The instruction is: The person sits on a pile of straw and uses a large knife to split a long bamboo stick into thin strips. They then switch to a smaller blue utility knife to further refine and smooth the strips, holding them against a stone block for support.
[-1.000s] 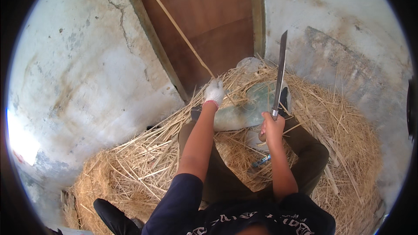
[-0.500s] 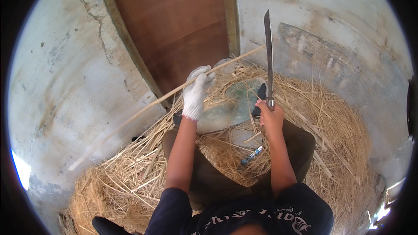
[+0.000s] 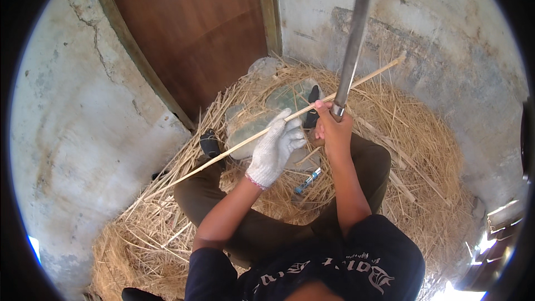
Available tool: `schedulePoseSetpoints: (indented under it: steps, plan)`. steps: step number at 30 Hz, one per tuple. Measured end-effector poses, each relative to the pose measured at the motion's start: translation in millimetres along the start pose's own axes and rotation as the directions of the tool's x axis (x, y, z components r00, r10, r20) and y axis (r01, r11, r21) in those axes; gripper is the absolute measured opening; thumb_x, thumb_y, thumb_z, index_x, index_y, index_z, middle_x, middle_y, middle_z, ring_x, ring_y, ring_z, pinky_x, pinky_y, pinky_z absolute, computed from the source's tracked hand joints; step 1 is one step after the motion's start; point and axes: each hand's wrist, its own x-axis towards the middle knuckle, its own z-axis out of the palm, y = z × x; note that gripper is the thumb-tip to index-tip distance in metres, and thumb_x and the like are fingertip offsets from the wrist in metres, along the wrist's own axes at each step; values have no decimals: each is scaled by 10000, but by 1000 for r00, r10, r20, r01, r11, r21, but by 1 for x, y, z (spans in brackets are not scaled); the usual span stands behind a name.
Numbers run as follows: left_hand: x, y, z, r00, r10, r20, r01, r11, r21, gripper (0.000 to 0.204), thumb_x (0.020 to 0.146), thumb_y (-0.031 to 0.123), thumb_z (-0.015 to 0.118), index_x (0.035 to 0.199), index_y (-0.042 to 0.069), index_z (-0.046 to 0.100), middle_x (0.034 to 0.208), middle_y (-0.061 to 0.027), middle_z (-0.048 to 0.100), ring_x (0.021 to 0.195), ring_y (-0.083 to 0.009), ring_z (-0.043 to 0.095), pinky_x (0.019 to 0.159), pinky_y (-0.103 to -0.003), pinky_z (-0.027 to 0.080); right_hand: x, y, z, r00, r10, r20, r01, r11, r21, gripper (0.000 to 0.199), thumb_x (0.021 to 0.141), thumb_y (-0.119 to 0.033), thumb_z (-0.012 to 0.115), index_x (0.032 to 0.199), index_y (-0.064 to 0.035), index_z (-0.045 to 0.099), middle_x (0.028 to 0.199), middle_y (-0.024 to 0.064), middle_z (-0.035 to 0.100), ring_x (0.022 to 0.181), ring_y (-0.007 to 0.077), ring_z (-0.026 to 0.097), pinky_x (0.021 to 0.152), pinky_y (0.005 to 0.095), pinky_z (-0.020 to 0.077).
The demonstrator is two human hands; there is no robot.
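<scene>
A long, thin, pale bamboo strip [image 3: 223,155] slants across in front of me, its far end up to the right. My left hand [image 3: 275,149], in a white knitted glove, is closed loosely round its middle, fingers curled beneath. In my bare right hand [image 3: 335,129] is a machete [image 3: 354,44], gripped by the handle. Its broad blade points up and away, crossing the strip just above the metal collar. The right thumb touches the strip beside the blade. Most of the handle is hidden by my fingers.
Thin shavings and split strips [image 3: 412,134] heap around my crossed legs. Flat greenish-grey slabs [image 3: 251,134] lie beyond my hands. A small blue-and-clear object [image 3: 307,181] rests between my legs. A brown door [image 3: 189,28] and stained walls [image 3: 434,39] stand close ahead.
The bamboo strip has come down and shifted right, now passing across the machete. My left hand has moved nearer the right. The blade has turned to show its broad side; the view has shifted slightly.
</scene>
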Motion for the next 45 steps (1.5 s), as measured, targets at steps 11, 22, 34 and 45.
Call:
schedulePoseSetpoints:
  steps: [11, 22, 34, 45]
  plan:
    - [-80, 71, 111, 844, 24, 535, -494, -355, 794, 308, 904, 281, 695, 1065, 22, 738, 997, -174, 727, 989, -362, 692, 869, -447, 553, -10, -48, -12, 999, 46, -15, -42, 984, 174, 187, 907, -127, 759, 883, -59, 587, 587, -28, 434, 455, 84, 423, 457, 285, 371]
    - [-164, 17, 36, 870, -405, -283, 485, 810, 331, 302, 1079, 363, 535, 984, 84, 602, 618, 5, 446, 466, -93, 415, 411, -234, 339, -16, -8, -24, 985, 104, 136, -50, 933, -355, 273, 944, -250, 752, 830, -34, 630, 558, -2, 528, 449, 87, 494, 445, 308, 422]
    - [-160, -25, 23, 900, -168, -402, 350, 829, 437, 471, 1081, 360, 507, 692, 106, 425, 511, -4, 361, 358, -118, 344, 346, -269, 269, -26, -1, -111, 606, -237, 759, 750, -150, -645, 154, 712, -145, 760, 798, -126, 633, 690, 77, 675, 602, 303, 644, 666, 430, 453]
    - [-162, -26, 22, 847, -308, -432, 438, 866, 242, 452, 1055, 370, 553, 694, 127, 433, 512, 16, 354, 355, -119, 323, 353, -279, 270, 52, -12, -79, 742, -261, 617, 549, -291, -784, 132, 779, -214, 713, 825, -96, 675, 698, 121, 682, 630, 331, 667, 699, 470, 502]
